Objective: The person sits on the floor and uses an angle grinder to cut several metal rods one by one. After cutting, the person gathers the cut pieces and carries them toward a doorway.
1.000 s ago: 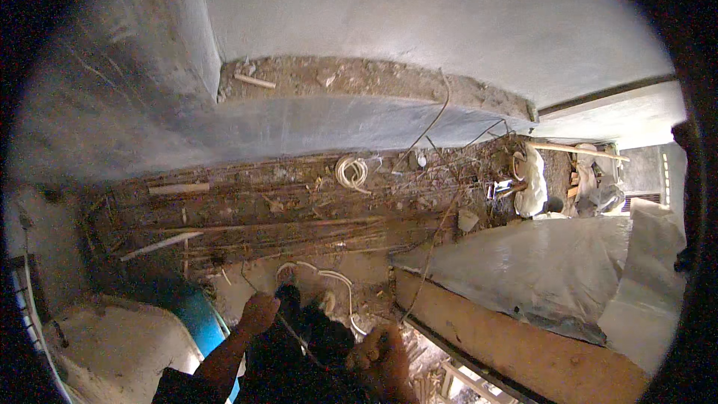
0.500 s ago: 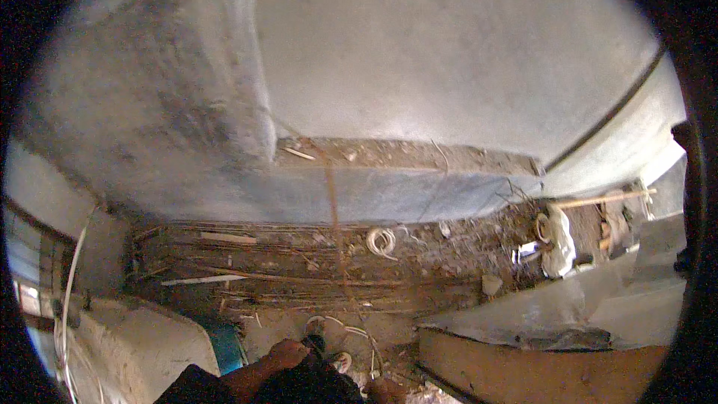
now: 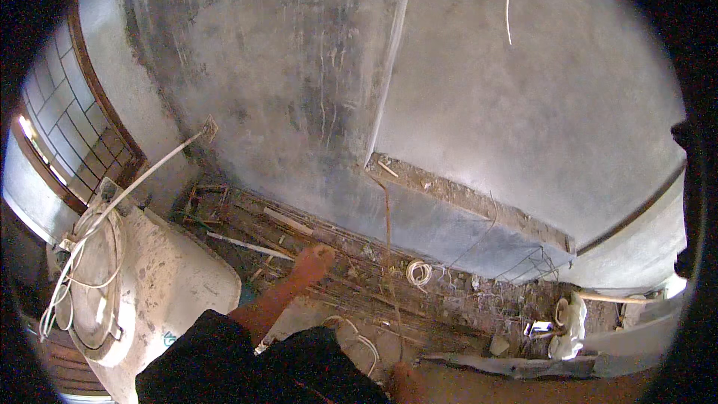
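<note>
My left arm stretches forward over the debris on the floor, its dark sleeve ending in a bare forearm. My left hand (image 3: 314, 262) looks rounded, fingers curled in, with nothing visible in it. A pale strip (image 3: 247, 245) lies just left of it on the floor. Near the lower edge, my right hand (image 3: 404, 383) is partly cut off and appears closed round a thin brown rod (image 3: 389, 262). That rod runs up from the hand toward the left end of a wall ledge (image 3: 479, 202). A white cable (image 3: 365, 343) loops on the floor between my arms.
At left stands a stained pale tub-like container (image 3: 168, 284) with a coiled white hose (image 3: 112, 254) on it, below a barred window (image 3: 82, 112). Long strips and rubble cover the floor by the wall, with a white coil (image 3: 419, 274) and a white sack (image 3: 570, 325) at right.
The view has swung left and up, showing more wall, window and container. My left hand has reached forward and away from my body. The rod's top now sits nearer the ledge's left end.
</note>
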Motion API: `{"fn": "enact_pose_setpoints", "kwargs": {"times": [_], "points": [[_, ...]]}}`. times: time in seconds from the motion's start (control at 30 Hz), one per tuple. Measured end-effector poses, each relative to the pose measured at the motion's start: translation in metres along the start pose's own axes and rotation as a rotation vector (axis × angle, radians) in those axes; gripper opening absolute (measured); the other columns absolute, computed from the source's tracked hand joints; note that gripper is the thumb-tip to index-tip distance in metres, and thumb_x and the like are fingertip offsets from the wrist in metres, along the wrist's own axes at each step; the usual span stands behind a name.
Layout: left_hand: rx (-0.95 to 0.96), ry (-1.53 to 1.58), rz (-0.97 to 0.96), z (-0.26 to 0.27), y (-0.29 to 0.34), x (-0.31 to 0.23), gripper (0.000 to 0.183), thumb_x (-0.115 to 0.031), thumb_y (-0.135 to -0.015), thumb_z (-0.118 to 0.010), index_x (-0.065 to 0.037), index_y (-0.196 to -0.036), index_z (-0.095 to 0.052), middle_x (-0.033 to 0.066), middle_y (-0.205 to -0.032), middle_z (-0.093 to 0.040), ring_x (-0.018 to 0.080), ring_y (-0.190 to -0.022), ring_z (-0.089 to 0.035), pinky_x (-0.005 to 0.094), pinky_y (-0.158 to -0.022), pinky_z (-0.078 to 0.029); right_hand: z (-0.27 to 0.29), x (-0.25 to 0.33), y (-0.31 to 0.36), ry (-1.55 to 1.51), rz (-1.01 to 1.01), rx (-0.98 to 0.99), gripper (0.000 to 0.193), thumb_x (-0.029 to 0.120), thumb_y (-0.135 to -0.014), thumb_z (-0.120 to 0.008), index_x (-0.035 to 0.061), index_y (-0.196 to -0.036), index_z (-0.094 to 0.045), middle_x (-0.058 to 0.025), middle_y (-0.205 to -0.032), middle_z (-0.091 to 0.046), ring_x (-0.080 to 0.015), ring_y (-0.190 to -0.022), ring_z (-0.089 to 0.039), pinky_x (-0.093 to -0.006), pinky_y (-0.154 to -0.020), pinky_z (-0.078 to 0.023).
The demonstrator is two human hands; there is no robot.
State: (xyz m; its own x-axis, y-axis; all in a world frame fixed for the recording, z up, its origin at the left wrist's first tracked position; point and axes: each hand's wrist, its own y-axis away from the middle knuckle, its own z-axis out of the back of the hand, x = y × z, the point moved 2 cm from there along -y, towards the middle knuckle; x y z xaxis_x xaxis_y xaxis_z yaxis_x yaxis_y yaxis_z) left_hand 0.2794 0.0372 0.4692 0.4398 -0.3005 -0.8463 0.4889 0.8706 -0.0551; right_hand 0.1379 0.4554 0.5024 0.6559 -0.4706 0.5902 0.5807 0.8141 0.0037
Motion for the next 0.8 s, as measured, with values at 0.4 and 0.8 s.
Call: {"fn": "enact_pose_setpoints", "kwargs": {"times": [0.4, 0.8], "points": [[0.048, -0.04, 0.096, 0.019, 0.006, 0.001, 0.043, -0.03, -0.089, -0.069, -0.004, -0.123, -0.065, 0.0182, -0.118, -0.068, 0.032, -0.111, -0.065, 0.0441, -0.095, -0.05, 0.047, 0.032, 0.016, -0.241, -0.473, 0.105, 0.04, 0.044, -0.096, -0.061, 0.0044, -0.09, -0.068, -0.0126, -0.076, -0.063, -0.0277, -0.067, -0.056, -0.0443, -0.067, -0.046], [0.56, -0.216, -0.391, -0.011, -0.083, 0.011, 0.049, -0.035, -0.089, -0.07, -0.008, -0.129, -0.062, 0.0185, -0.133, -0.061, 0.0343, -0.123, -0.057, 0.0452, -0.107, -0.042, 0.13, 0.171, 0.057, -0.079, -0.571, -0.251, 0.033, 0.031, -0.085, -0.08, 0.0012, -0.076, -0.07, -0.0115, -0.066, -0.066, -0.021, -0.056, -0.061, -0.0363, -0.053, -0.047]]}}
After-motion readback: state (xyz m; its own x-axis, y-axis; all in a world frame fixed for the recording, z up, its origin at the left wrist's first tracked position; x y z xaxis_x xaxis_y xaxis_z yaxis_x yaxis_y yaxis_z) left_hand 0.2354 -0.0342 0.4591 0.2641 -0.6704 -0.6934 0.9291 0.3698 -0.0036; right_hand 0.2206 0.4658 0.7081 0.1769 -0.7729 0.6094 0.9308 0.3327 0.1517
